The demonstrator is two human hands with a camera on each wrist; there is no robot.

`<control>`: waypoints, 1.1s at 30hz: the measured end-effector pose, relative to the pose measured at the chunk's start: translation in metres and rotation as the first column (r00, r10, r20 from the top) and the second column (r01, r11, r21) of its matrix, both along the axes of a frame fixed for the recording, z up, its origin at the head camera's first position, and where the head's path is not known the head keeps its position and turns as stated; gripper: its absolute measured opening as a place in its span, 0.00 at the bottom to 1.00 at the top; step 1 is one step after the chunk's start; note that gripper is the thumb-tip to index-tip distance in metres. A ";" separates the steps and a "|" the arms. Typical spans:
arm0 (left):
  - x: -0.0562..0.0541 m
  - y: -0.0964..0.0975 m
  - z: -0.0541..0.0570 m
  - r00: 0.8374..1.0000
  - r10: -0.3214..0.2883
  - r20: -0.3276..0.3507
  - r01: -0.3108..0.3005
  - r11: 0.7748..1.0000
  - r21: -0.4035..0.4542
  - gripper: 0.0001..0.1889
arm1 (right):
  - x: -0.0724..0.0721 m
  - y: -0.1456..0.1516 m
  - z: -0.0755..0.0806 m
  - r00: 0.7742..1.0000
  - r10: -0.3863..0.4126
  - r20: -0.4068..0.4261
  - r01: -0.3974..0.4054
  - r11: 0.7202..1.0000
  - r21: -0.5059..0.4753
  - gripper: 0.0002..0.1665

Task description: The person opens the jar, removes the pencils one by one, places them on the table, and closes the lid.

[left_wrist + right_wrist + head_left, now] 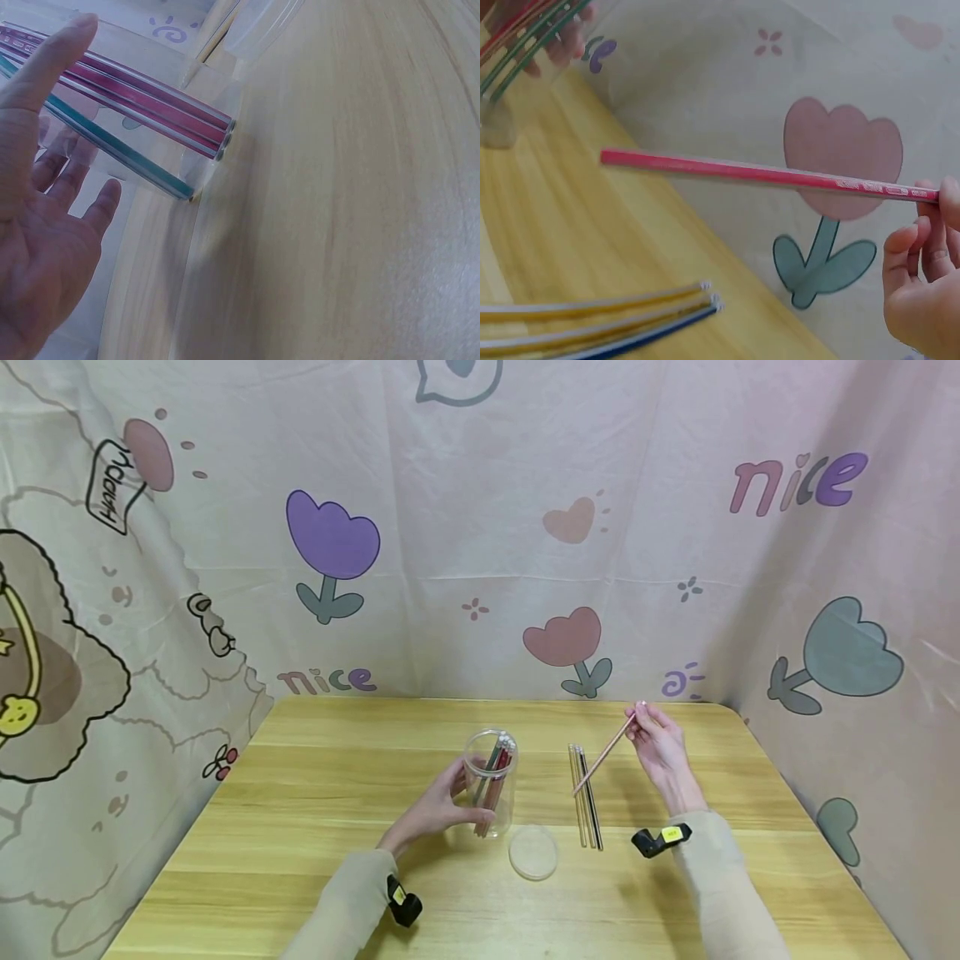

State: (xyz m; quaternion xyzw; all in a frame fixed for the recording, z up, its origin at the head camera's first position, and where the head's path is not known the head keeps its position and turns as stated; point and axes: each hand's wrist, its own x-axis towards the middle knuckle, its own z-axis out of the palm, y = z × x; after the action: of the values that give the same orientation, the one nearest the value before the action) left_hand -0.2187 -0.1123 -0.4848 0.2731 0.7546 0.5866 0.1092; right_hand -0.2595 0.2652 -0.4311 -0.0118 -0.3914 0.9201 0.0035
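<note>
- By the raised right hand (660, 747), a pink pencil (765, 176) is being pinched at its upper end above the table (337, 760).
- The clear jar (506, 802) is being gripped by the left hand (450, 803).
- Red and green pencils (150, 99) are being held inside.

The person's left forearm (341, 902), in a pale sleeve (367, 868), slants inward. The left hand (446, 803) makes a wide grip: thumb (49, 67) stretched along the near side, fingers (103, 204) spread and bent round the far one. The right forearm (723, 877) reaches forward, its hand raised. That right hand (662, 753) pinches at the thumb, though I can't quite make out which fingertips meet it.
</note>
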 end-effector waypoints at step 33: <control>0.000 0.001 -0.001 1.000 0.000 0.001 0.000 1.000 0.000 0.42 | -0.004 0.003 -0.053 0.984 0.101 0.146 -0.150 0.914 0.377 0.14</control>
State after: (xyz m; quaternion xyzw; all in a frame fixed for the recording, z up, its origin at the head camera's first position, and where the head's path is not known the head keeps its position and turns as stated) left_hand -0.2186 -0.1116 -0.4858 0.2728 0.7545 0.5868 0.1094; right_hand -0.2637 0.2684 -0.4844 -0.0424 -0.5643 0.8208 -0.0775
